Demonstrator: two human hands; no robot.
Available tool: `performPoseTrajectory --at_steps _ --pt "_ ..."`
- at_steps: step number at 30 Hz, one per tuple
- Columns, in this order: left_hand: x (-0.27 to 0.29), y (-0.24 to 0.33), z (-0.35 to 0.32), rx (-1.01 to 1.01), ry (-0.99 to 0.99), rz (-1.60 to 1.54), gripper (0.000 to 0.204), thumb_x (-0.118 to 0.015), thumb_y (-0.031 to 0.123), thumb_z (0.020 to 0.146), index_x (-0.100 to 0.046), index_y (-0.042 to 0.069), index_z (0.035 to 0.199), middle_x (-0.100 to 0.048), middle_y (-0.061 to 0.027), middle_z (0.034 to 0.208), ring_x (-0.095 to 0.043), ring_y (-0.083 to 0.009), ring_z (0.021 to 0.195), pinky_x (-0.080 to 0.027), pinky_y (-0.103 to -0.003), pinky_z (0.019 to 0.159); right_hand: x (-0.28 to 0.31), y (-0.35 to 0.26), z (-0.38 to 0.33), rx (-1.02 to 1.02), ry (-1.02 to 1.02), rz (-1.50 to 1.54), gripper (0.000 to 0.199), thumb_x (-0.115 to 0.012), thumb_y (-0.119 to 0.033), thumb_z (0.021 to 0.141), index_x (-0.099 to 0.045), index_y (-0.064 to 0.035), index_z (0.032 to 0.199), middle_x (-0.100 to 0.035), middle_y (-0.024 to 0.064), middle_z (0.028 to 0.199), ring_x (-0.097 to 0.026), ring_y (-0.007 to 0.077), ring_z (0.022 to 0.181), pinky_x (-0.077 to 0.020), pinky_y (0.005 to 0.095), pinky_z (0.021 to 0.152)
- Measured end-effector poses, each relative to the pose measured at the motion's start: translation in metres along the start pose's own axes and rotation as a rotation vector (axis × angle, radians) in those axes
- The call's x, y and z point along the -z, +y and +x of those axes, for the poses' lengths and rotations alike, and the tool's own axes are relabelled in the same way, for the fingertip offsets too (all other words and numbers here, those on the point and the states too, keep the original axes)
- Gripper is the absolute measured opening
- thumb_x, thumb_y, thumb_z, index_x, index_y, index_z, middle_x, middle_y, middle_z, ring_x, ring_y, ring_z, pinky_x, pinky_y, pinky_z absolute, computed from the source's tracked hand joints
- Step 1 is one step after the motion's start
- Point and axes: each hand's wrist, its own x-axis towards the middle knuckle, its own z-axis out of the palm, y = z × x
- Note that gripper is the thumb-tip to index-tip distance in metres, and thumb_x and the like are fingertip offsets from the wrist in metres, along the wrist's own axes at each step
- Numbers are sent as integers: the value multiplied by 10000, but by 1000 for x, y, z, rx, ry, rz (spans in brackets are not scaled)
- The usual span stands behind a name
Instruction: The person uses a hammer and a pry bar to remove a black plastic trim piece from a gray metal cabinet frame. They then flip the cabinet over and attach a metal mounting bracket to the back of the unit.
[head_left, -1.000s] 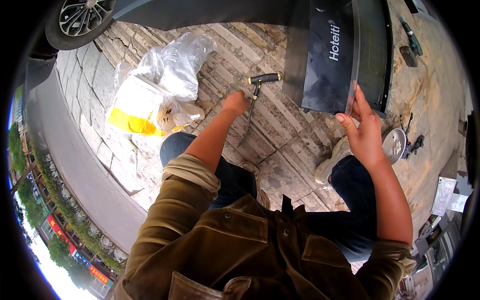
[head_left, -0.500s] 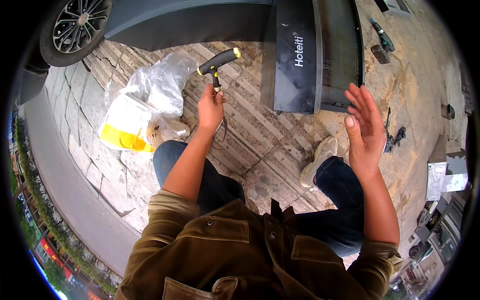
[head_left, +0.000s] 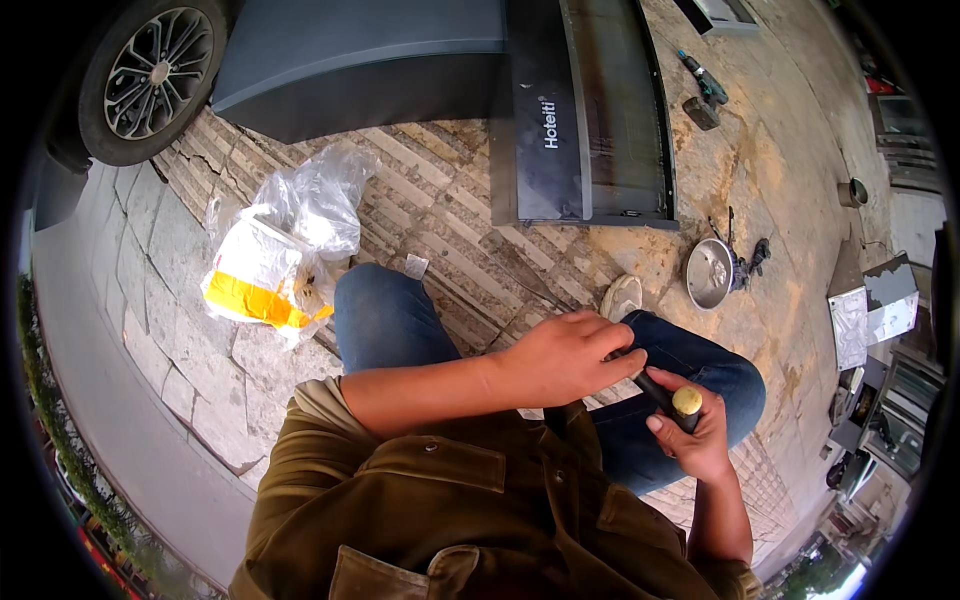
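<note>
Over my right thigh, both hands are on a black T-handled tool [head_left: 660, 393] with a yellow end cap. My right hand [head_left: 708, 437] wraps round its crossbar handle, thumb along the near side. My left hand [head_left: 568, 357] reaches across my body, its fingers closed round the tool's shaft beside the handle. The tool's working end is hidden behind my left hand. A thin dark strip runs out past that hand over the paving; I cannot tell whether it belongs to the tool.
Ahead lies a dark panel with a glass window [head_left: 625, 120]. A plastic bag [head_left: 268, 262] with white and yellow contents sits left, near a car wheel [head_left: 160, 75]. To the right are a metal bowl [head_left: 709, 274], a cordless drill [head_left: 703, 78] and a dark block [head_left: 702, 113].
My left hand has carried the tool from above my left knee across to the right. My right hand, open before, has come down and closed on the handle. The metal bowl now shows.
</note>
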Motion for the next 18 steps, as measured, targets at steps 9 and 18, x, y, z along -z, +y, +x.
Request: performPoseTrajectory --at_steps 9,18 --pt "21 -39 -31 224 211 -105 269 -705 96 767 -639 74 1027 -599 -98 966 -621 -258 874 -512 -330 767 -3 42 -67 27 340 186 455 -732 -10 756 -583 18 1185 -638 79 1081 -557 115 936 -428 254 847" --pt "-18 -71 -46 904 61 -1001 235 -559 179 940 -579 0 1090 -634 -69 1005 -609 -138 893 -480 -284 808 -36 52 -43 163 329 16 423 -699 24 759 -587 34 1167 -643 117 1099 -571 145 1003 -422 271 891"
